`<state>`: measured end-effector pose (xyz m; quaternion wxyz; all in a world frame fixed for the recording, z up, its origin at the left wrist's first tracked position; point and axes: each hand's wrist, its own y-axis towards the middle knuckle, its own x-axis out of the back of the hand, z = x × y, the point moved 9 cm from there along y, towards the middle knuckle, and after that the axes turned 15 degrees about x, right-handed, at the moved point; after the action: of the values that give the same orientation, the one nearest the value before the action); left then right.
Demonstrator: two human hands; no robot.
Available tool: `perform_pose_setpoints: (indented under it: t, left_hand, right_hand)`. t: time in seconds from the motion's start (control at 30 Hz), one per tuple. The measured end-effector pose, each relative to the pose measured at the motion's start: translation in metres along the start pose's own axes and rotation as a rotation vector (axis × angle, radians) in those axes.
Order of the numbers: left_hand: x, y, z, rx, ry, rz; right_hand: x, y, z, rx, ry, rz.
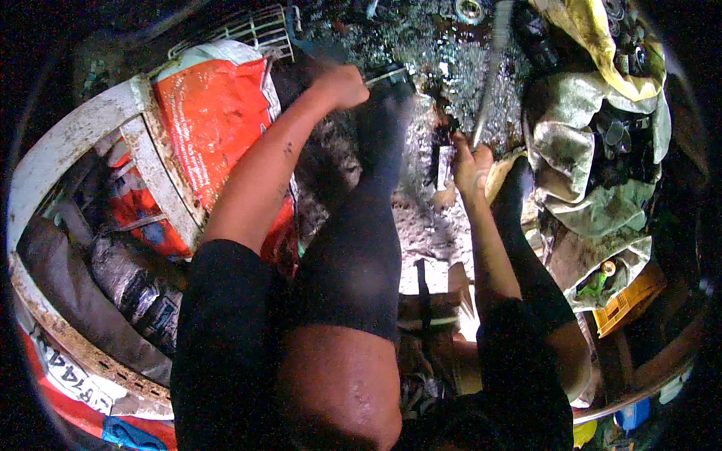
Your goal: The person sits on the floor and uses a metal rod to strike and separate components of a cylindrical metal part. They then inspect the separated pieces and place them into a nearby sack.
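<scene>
While left fingers point(356, 84) clench one rod point(386, 76), right fingers point(461, 146) grip one blurred bar point(489, 90).

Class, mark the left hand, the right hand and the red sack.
Left hand point(344, 86): head view, back of hand.
Right hand point(474, 167): head view, middle of hand.
Red sack point(214, 124): head view, upper printed side.

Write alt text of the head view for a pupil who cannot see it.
A person's left hand grips a thin metal rod; their right hand holds a longer, blurred rod over dark, glinting ground. At left, a red-orange sack sits beside a rusty white metal frame; at right, an open off-white sack holds dark parts.
</scene>
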<state>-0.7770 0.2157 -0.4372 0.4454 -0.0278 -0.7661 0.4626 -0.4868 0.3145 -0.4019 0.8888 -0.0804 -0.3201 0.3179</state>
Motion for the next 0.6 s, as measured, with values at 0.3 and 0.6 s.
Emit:
perform_pose_setpoints:
  t: [0.3,0.6]
  left_hand:
    - [-0.014,0.014,-0.003,-0.143,0.073,0.009]
    - [-0.022,0.017,-0.020,-0.343,0.239,0.065]
  right_hand:
    - [-0.016,-0.012,-0.043,-0.037,-0.059,0.067]
    - [-0.008,-0.015,-0.086,0.047,-0.446,0.231]
